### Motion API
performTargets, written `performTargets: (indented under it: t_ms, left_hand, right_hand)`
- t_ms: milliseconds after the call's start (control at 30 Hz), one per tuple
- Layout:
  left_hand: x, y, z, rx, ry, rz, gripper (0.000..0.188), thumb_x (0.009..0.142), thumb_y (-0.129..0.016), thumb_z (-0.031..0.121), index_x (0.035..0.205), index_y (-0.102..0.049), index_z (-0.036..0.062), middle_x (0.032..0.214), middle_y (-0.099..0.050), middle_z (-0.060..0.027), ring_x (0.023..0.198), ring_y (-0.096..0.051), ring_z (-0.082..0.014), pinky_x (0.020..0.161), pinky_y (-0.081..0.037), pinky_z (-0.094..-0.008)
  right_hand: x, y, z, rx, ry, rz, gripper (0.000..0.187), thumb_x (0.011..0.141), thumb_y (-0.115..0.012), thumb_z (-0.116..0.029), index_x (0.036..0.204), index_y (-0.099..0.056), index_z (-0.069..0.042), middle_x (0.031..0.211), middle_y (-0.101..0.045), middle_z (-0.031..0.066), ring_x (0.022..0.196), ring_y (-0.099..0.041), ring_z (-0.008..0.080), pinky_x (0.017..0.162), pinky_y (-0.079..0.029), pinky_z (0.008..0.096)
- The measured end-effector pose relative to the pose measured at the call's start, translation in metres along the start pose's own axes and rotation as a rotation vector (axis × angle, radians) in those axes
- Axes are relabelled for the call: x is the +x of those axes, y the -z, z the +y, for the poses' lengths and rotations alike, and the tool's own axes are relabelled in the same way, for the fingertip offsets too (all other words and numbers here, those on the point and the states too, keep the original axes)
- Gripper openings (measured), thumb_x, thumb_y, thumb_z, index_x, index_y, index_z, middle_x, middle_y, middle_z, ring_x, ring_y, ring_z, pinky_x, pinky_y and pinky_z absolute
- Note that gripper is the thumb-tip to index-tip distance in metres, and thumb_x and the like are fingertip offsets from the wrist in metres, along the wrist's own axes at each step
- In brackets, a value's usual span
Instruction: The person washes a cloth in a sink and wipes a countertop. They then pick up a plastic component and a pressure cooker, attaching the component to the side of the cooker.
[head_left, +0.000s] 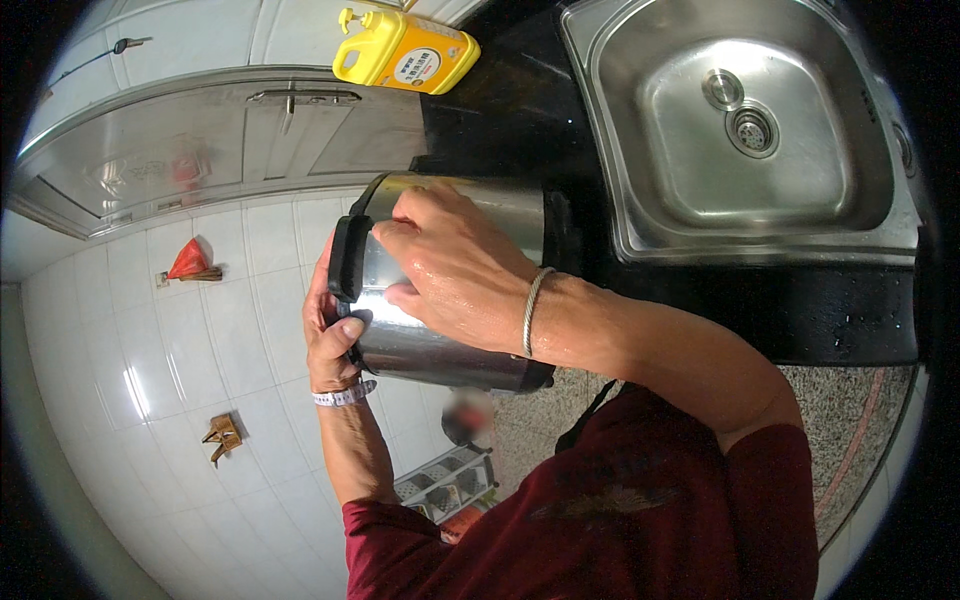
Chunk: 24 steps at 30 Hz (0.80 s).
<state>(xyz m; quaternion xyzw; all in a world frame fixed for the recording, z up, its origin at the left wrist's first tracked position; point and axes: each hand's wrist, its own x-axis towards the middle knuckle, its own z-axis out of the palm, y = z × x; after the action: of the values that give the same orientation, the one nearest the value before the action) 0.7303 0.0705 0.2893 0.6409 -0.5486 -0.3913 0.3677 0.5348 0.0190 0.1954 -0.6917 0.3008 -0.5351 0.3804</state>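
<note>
A stainless steel cylindrical appliance with black ends (445, 355), perhaps a rice cooker, lies tipped on its side at the counter's edge. A black handle (348, 258) juts from its left end. My left hand (335, 340) grips that end below the handle, thumb toward me and fingers mostly hidden behind. Across the shiny side rests my right hand (445, 260), its fingers curled in and touching the metal. Whatever those fingers may hold is hidden. Both hands look wet.
A steel sink (690, 190) is set into the black countertop (760, 315) at right. Toward the back stands a yellow pump jug (415, 55). A door (220, 140) and white tiled wall (170, 380) with a red bag (188, 260) fill the left. Below is a wire rack (455, 480).
</note>
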Motion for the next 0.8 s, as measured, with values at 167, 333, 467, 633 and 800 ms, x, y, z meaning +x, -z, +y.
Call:
performTargets:
  t_ms: [167, 333, 467, 633, 800]
  left_hand:
    - [0.001, 0.003, -0.003, -0.028, -0.015, -0.004, 0.101, 0.062, -0.078, 0.022, 0.15, -0.037, -0.0067, 0.142, -0.054, -0.0156, 0.131, -0.053, -0.0239, 0.114, -0.036, -0.0335]
    - [0.001, 0.006, -0.006, -0.068, -0.011, -0.015, 0.098, 0.062, -0.077, 0.022, 0.148, -0.04, -0.0074, 0.14, -0.055, -0.015, 0.13, -0.054, -0.023, 0.113, -0.037, -0.033]
    - [0.002, 0.008, -0.008, -0.023, -0.018, -0.012, 0.096, 0.062, -0.076, 0.024, 0.146, -0.043, -0.0079, 0.139, -0.056, -0.0144, 0.129, -0.054, -0.0227, 0.112, -0.037, -0.0328]
    - [0.003, 0.008, -0.008, 0.004, -0.023, 0.023, 0.094, 0.06, -0.073, 0.024, 0.145, -0.045, -0.0083, 0.137, -0.058, -0.0141, 0.127, -0.055, -0.0224, 0.111, -0.037, -0.0325]
    - [0.003, 0.013, -0.012, 0.034, -0.028, 0.036, 0.092, 0.06, -0.071, 0.024, 0.143, -0.047, -0.008, 0.136, -0.059, -0.0132, 0.125, -0.056, -0.0222, 0.111, -0.038, -0.0324]
  right_hand:
    - [0.007, -0.012, -0.001, 0.01, 0.005, 0.036, 0.036, 0.074, -0.08, -0.015, 0.1, -0.066, 0.006, 0.104, -0.057, 0.0172, 0.105, -0.055, 0.0313, 0.093, -0.047, 0.0409]
    - [0.01, -0.018, -0.002, 0.038, 0.019, 0.066, 0.038, 0.075, -0.08, -0.014, 0.103, -0.066, 0.008, 0.104, -0.056, 0.0174, 0.105, -0.055, 0.031, 0.093, -0.048, 0.0404]
    - [0.012, -0.022, -0.003, 0.053, 0.02, 0.081, 0.041, 0.074, -0.08, -0.013, 0.105, -0.066, 0.009, 0.104, -0.056, 0.0175, 0.104, -0.055, 0.031, 0.092, -0.048, 0.04]
    - [0.013, -0.026, -0.002, 0.089, 0.014, 0.109, 0.041, 0.073, -0.08, -0.012, 0.105, -0.067, 0.01, 0.103, -0.057, 0.0181, 0.104, -0.055, 0.0313, 0.092, -0.048, 0.0399]
    - [0.017, -0.025, -0.002, 0.118, 0.007, 0.062, 0.04, 0.073, -0.08, -0.011, 0.104, -0.067, 0.01, 0.101, -0.06, 0.0188, 0.104, -0.056, 0.0324, 0.093, -0.048, 0.0403]
